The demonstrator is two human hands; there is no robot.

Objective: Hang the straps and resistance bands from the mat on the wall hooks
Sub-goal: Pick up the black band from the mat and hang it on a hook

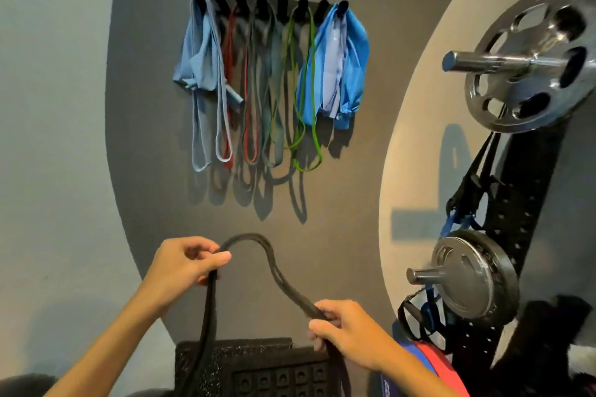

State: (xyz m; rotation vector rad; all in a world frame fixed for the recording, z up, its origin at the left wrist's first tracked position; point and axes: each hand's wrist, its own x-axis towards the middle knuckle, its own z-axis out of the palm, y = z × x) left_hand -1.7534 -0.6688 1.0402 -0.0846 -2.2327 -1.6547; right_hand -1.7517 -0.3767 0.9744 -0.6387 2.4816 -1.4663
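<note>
I hold a black resistance band point(258, 243) up in front of the grey wall. My left hand point(180, 266) pinches it at the left, and its doubled end hangs straight down from there. My right hand point(346, 330) grips the other part lower at the right. Between the hands the band arches upward. Above, a black rack of wall hooks point(282, 5) carries pale blue fabric straps point(196, 58), a red band point(246, 90), dark teal bands point(269, 90), green bands point(304, 90) and bright blue fabric straps point(342, 55).
A black perforated rack upright point(529, 203) stands at the right with chrome weight plates point(529, 58) point(474, 277) on pegs and black straps point(477, 177) hanging from it. A black textured mat block point(258, 354) stands against the wall below my hands. Red and blue items point(432, 367) lie at the lower right.
</note>
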